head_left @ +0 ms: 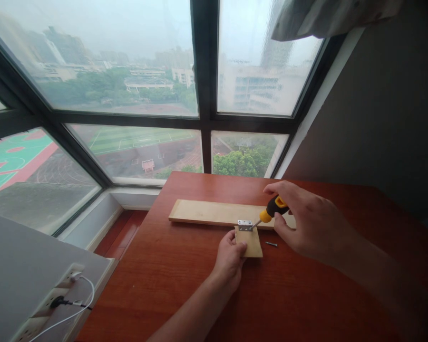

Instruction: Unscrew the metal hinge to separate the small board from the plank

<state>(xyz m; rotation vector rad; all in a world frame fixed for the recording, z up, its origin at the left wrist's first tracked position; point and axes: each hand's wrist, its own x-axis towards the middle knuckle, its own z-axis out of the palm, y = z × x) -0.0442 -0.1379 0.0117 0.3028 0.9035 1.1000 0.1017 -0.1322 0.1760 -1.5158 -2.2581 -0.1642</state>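
My left hand [231, 256] grips a small wooden board [248, 244] by its left side, thumb on top. A silver metal hinge [245, 225] lies along the far edge of that board. In my right hand [305, 223] is a screwdriver [272, 209] with a black and yellow handle, held between thumb and fingers. It is tilted, and its shaft reaches down to the right end of the hinge; whether the tip sits in a screw is too small to tell. On the table, right of the small board, lies a small metal screw [271, 244].
A long pale wooden plank [207, 212] lies across the reddish-brown table [157, 285] behind the hinge. Large dark-framed windows [207, 85] rise beyond the table. At the lower left, a white cable [92, 289] and a black plug [57, 301] sit in wall sockets.
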